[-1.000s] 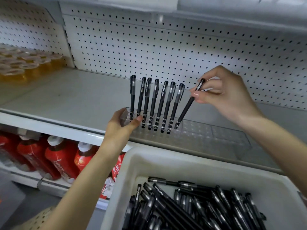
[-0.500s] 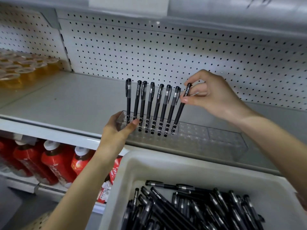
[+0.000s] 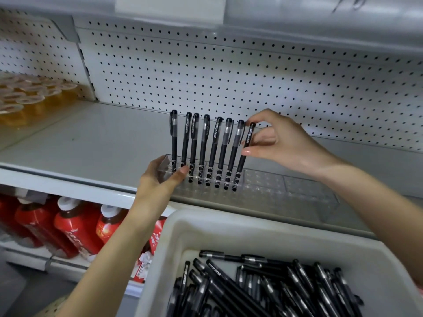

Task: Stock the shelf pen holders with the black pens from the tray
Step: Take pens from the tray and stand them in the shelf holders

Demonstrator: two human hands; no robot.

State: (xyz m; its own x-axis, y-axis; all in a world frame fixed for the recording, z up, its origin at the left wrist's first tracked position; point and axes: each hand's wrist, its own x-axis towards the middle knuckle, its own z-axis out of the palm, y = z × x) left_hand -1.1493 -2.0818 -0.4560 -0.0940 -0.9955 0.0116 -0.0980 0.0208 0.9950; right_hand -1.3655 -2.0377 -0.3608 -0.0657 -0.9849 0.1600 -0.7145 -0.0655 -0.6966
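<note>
Black pen (image 3: 246, 152), tilted a second ago, now stands eighth in the pen holder (image 3: 286, 191); right hand (image 3: 281, 143) pinches it, left hand (image 3: 160, 179) grips the holder's end.

Both arms reach forward; left hand (image 3: 158, 177) grips, right hand (image 3: 281, 143) pinches with thumb and fingers (image 3: 261, 136).

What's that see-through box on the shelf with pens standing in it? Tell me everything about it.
The pen holder is a long, low box, apparently clear plastic, topped with a grid of round holes. It lies lengthwise near the front edge of the grey shelf. Eight black pens stand in a row at its left end; the rest holds none. The left hand grips its left end; the right hand pinches the rightmost pen.
</note>
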